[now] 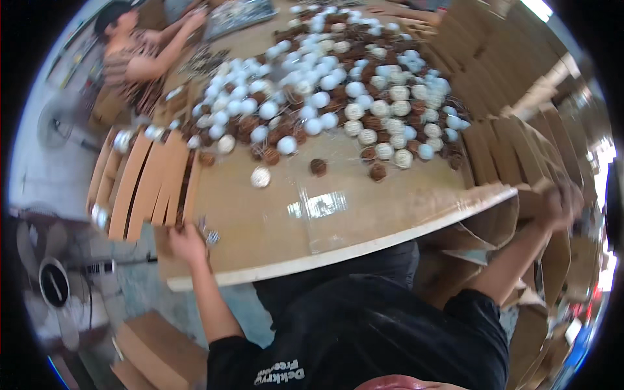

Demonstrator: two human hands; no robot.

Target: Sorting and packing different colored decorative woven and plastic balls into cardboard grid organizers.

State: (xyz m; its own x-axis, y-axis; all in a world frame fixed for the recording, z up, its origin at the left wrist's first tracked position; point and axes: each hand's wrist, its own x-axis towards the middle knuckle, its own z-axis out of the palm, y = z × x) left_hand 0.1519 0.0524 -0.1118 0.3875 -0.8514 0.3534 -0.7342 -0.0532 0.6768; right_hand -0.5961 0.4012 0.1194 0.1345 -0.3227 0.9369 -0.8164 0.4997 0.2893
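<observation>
At the table's left edge, my left hand (pixel 187 244) closes on the near end of a narrow brown cardboard box (pixel 170 188), the innermost of several standing side by side. Stretched far out to the right, my right hand (pixel 560 205) is smeared by motion beside open cardboard cartons (pixel 543 149); whether it grips one does not show. A big heap of white balls (pixel 286 144), brown woven balls (pixel 377 171) and cream woven balls (pixel 403 158) covers the far part of the table (pixel 260 227). One cream ball (pixel 260 177) lies apart, nearer to me.
Across the table at the far left sits another person (pixel 133 65), arms raised over the tabletop. Other hands (pixel 409 16) reach in at the far right. A fan (pixel 55 283) stands at lower left, near a cardboard box (pixel 156 348) on the floor. Tall cardboard stacks line the right side.
</observation>
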